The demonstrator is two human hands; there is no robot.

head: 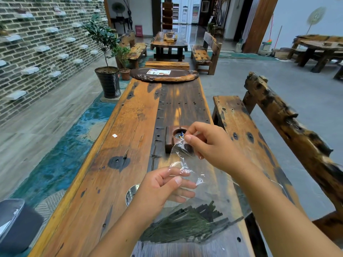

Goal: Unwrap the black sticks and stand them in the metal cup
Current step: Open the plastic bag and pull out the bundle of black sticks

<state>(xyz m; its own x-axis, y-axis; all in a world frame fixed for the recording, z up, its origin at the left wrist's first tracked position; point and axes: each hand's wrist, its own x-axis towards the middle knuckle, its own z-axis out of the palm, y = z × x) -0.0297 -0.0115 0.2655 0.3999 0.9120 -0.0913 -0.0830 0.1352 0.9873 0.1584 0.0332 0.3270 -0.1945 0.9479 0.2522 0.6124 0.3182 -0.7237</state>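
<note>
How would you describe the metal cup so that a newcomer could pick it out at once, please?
Follow the long wooden table to its near end, where the left hand pinches a clear wrapper. Just left of that hand, half hidden behind it, sits the metal cup. It alone is shiny and silvery; the holder farther along is dark wood.

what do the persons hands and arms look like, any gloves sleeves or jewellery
The left hand and right hand are bare: no gloves, no rings on the fingers in view, nails short and unpainted. No watch or bracelet at either wrist. The left forearm and right forearm are uncovered; no sleeve shows in the frame.
</note>
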